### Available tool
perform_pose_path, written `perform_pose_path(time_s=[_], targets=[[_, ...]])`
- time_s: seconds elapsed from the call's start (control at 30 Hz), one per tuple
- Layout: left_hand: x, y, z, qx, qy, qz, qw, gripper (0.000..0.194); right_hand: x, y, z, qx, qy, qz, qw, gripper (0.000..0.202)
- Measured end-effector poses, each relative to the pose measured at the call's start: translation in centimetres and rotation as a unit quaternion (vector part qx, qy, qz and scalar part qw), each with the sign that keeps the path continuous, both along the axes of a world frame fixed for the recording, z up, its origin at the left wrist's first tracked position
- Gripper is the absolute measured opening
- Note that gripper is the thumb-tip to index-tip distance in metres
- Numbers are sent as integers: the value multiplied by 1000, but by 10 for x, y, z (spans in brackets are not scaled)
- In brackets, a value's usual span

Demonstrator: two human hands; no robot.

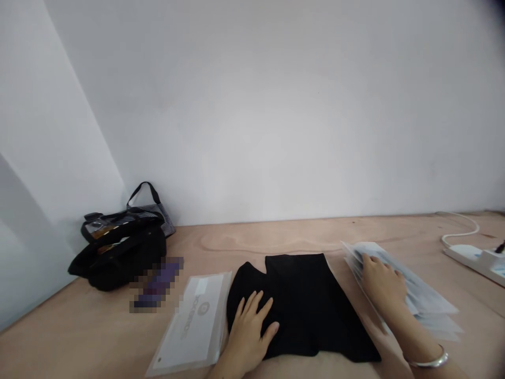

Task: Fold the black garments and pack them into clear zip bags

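A black folded garment (303, 300) lies spread on the table in front of me, with a notch in its top edge. My left hand (252, 326) rests flat on the garment's left part, fingers apart. To the right, my right hand (382, 284) is over a stack of translucent plastic bags (428, 297), its fingers bent onto the top one and the thumb hidden. The bags' near ends fan apart and look slightly blurred. Left of the garment lies a frosted bag (185, 326) with grey printing and a white label.
A black bag (126, 258) stands at the left with a bottle (97, 226) in it, near a striped bag (168, 218). A pixelated purple item (160, 284) lies beside it. At the right are a white power strip (469, 258) and its cable (469, 231). A wall (295, 131) rises behind the wooden table (244, 237).
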State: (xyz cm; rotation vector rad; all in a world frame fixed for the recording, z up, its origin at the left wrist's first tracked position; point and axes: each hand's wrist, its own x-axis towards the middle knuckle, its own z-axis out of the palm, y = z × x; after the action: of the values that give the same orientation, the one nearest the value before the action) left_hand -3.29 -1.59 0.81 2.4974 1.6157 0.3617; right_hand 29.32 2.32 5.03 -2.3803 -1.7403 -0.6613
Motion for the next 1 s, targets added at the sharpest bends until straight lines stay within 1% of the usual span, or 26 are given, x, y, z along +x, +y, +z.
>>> perform_pose_path(time_s=[0.1,0.17,0.2,0.27,0.33,0.37,0.43,0.53,0.6,0.63,0.67,0.7,0.73,0.8,0.83,0.9,0.93,1.0], targets=[[0,0,1,-6,-4,2,1000,48,-2,-1,6,17,-5,8,1000,28],[0,0,0,-7,-13,5,1000,47,-7,0,9,33,-4,42,999,28],[0,1,0,-7,-21,8,1000,46,-11,0,10,44,0,71,996,29],[1,2,-2,-8,-56,18,998,44,-22,3,8,78,19,156,985,36],[1,4,-3,-7,-134,34,990,44,-38,7,2,126,44,259,957,43],[2,5,-4,-6,-190,47,981,44,-47,8,-1,152,58,311,937,45],[2,9,-5,-8,-316,84,945,47,-69,11,-8,192,88,400,892,45],[-2,18,-5,-26,-486,141,862,55,-99,10,-15,206,146,500,829,42],[-7,24,-3,-37,-566,171,806,58,-114,9,-18,180,184,561,786,40],[-11,26,-1,-40,-589,184,786,58,-120,9,-20,158,202,590,765,38],[-16,27,0,-36,-598,200,775,57,-124,9,-21,131,220,615,746,36],[-20,28,2,-26,-589,217,778,56,-127,9,-23,99,239,634,728,34],[-24,28,4,-3,-561,233,794,53,-129,9,-25,65,258,648,713,33],[-30,25,7,71,-460,239,852,44,-129,8,-29,0,292,658,694,31],[-31,24,9,112,-398,225,882,38,-128,7,-30,-27,307,652,693,30],[-28,20,12,163,-287,163,930,28,-123,5,-32,-59,329,625,706,28],[-24,19,13,170,-244,126,946,25,-119,4,-32,-66,336,604,720,27],[-12,17,17,159,-176,61,969,25,-111,1,-33,-71,336,553,759,25]])
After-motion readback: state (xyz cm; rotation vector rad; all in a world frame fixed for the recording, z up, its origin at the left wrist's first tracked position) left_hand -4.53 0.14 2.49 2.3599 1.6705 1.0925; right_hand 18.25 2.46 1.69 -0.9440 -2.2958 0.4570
